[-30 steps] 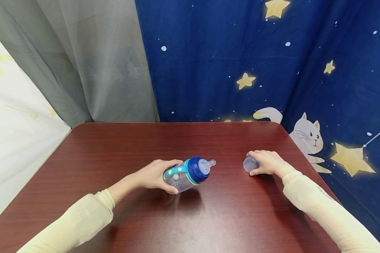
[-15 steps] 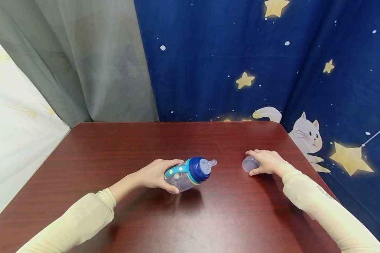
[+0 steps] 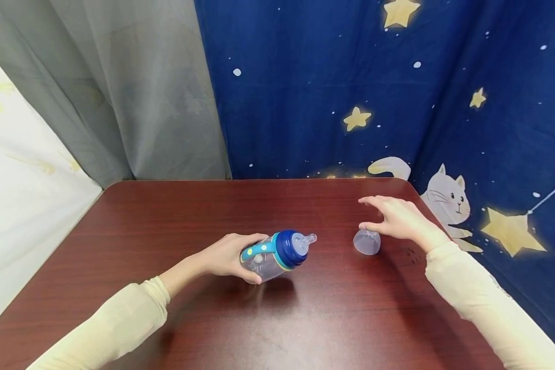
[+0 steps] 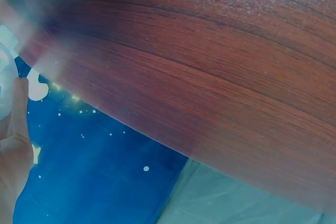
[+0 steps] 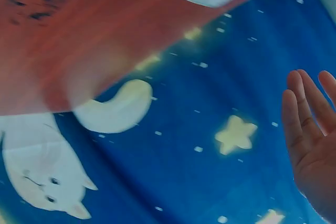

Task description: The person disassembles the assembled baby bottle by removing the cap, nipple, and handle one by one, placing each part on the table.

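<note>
My left hand (image 3: pixel 228 256) grips a clear baby bottle (image 3: pixel 270 259) with a dark blue collar, a turquoise handle dotted with yellow and a clear nipple. The bottle is tilted, its nipple pointing right. In the left wrist view only part of the left hand (image 4: pixel 16 145) and a sliver of the bottle (image 4: pixel 5 82) show at the left edge. A clear domed bottle cap (image 3: pixel 367 242) stands on the table to the right. Just above and behind it, my right hand (image 3: pixel 398 216) hovers with fingers spread. The right wrist view shows those fingers (image 5: pixel 310 108) extended, holding nothing.
The dark red wooden table (image 3: pixel 189 205) spans the view, its far edge close to the curtains. Behind hang a grey curtain (image 3: pixel 152 92) and a blue one (image 3: pixel 305 92) with stars and a white cat. White cloth (image 3: pixel 18 180) hangs at the left.
My right hand has let go of the clear cap and lifted up and back from it, leaving it on the table. The left hand and the baby bottle have stayed in place.
</note>
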{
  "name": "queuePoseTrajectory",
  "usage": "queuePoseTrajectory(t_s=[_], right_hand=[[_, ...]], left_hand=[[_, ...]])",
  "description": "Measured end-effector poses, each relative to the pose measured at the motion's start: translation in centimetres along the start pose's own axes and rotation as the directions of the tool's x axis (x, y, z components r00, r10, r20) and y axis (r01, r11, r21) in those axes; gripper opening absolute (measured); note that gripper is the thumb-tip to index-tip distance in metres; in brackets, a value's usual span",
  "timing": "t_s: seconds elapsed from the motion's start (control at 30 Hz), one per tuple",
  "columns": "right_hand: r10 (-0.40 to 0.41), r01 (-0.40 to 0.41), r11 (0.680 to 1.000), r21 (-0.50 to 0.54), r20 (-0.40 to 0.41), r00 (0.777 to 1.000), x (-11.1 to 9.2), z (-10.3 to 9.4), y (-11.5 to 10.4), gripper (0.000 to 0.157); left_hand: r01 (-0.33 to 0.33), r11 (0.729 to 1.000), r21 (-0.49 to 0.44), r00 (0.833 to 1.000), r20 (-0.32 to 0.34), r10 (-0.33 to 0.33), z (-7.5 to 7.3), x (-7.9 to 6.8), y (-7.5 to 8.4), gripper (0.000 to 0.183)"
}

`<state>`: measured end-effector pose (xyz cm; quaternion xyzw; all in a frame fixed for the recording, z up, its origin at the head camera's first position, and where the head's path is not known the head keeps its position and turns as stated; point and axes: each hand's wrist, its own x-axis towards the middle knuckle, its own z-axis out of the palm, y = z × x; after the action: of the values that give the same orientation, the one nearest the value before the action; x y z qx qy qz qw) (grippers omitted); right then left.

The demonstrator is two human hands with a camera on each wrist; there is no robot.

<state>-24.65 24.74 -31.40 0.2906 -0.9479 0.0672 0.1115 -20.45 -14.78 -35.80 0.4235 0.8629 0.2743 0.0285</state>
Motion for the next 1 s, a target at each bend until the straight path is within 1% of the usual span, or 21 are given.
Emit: queuePoseTrajectory(t_s=[0.13, 0.2, 0.3, 0.43, 0.6, 0.7, 0.83, 1.0], right_hand=[[-0.042, 0.041, 0.999, -0.008, -0.087, 0.995, 0.4, -2.0, -1.5, 0.053], [-0.058, 0.057, 0.998, -0.012, -0.117, 0.991, 0.5, -2.7, -2.1, 0.051], [-0.071, 0.07, 0.997, -0.012, -0.15, 0.986, 0.6, -3.8, -3.0, 0.049], [-0.091, 0.09, 0.996, -0.012, -0.166, 0.982, 0.8, -4.9, -4.1, 0.049], [-0.142, 0.141, 0.99, -0.018, -0.172, 0.975, 1.0, -5.7, -5.7, 0.049], [-0.171, 0.172, 0.985, -0.007, -0.152, 0.974, 1.1, -5.8, -6.9, 0.05], [-0.208, 0.212, 0.977, 0.025, -0.109, 0.972, 1.5, -5.4, -8.4, 0.051], [-0.254, 0.259, 0.965, 0.045, -0.091, 0.963, 2.1, -4.6, -9.6, 0.052]], left_hand=[[-0.001, 1.0, 0.009, 1.0, -0.004, 0.001, 0.1, 0.0, 0.0, 0.074], [-0.002, 1.0, 0.01, 1.0, -0.004, 0.002, 0.0, 0.0, 0.1, 0.074], [0.002, 1.0, 0.01, 1.0, -0.001, -0.002, 0.0, 0.0, 0.1, 0.074], [-0.008, 1.0, 0.014, 1.0, -0.004, 0.008, 0.0, 0.1, 0.3, 0.074], [-0.023, 1.0, 0.008, 1.0, 0.0, 0.023, 0.0, 0.3, 0.5, 0.074], [-0.019, 1.0, -0.002, 1.0, 0.007, 0.019, 0.0, 0.4, 0.7, 0.076], [-0.015, 1.0, 0.008, 1.0, 0.007, 0.015, 0.1, 0.4, 0.7, 0.077], [-0.015, 0.999, 0.031, 1.0, 0.006, 0.015, 0.2, 0.5, 0.8, 0.078]])
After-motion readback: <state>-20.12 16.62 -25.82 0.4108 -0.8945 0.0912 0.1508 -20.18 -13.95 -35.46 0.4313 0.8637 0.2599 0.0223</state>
